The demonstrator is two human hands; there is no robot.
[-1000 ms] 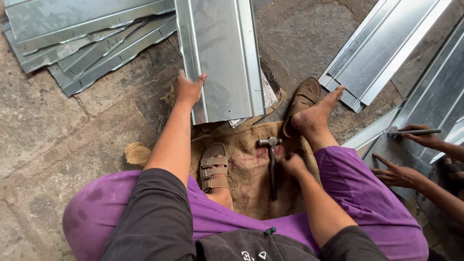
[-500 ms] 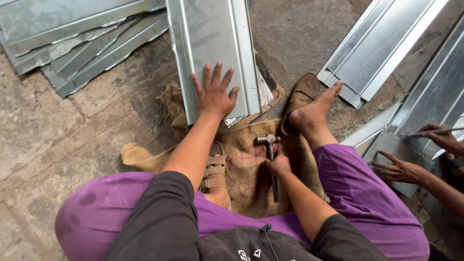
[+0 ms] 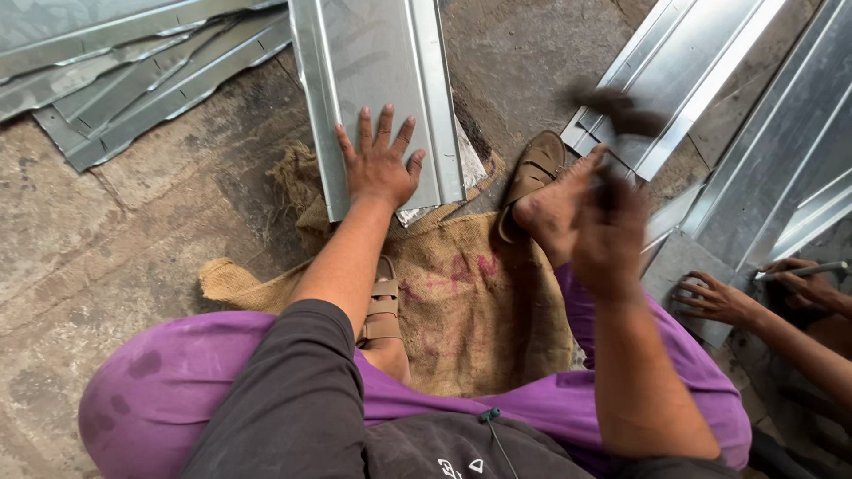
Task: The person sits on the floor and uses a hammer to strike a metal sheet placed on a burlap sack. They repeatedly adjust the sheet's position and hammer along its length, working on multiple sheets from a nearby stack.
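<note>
Folded metal sheet (image 3: 377, 84), floor at 12 o'clock; left hand (image 3: 380, 164) flat, fingers spread, pinning its near end; right hand (image 3: 608, 235) raised, seemingly gripping blurred hammer (image 3: 617, 111); sheet apparently unstruck.

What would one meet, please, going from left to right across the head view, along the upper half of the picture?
Stack of metal sheets → left hand flat on a metal panel → brown sandal → right hand with a blurred hammer → long metal panels.
</note>
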